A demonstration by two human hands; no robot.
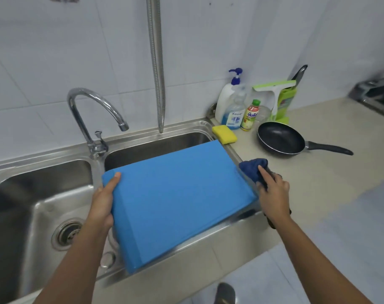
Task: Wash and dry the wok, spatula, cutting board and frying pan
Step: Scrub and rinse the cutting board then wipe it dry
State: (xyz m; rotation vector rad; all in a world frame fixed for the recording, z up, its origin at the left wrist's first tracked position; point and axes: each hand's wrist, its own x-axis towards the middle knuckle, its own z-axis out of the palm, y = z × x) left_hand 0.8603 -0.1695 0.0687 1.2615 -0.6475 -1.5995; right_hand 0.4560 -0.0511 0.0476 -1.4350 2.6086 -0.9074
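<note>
Spanning sink [44, 194] | cutting board [177, 200] | long axis left-right

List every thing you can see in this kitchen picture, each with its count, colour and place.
cutting board: one, blue, tilted over the right sink basin
cloth: one, dark blue, at the board's right edge
frying pan: one, black, on the counter
sponge: one, yellow, at the sink's back right corner
bottles: three, white, clear-blue and yellow, behind the sponge
squeegee: one, green and white, behind the bottles
tap: one, chrome, between the basins
sink: one, steel, two basins
hose: one, metal, on the wall
left hand: one, holds the board's left edge
right hand: one, grips the cloth
</note>
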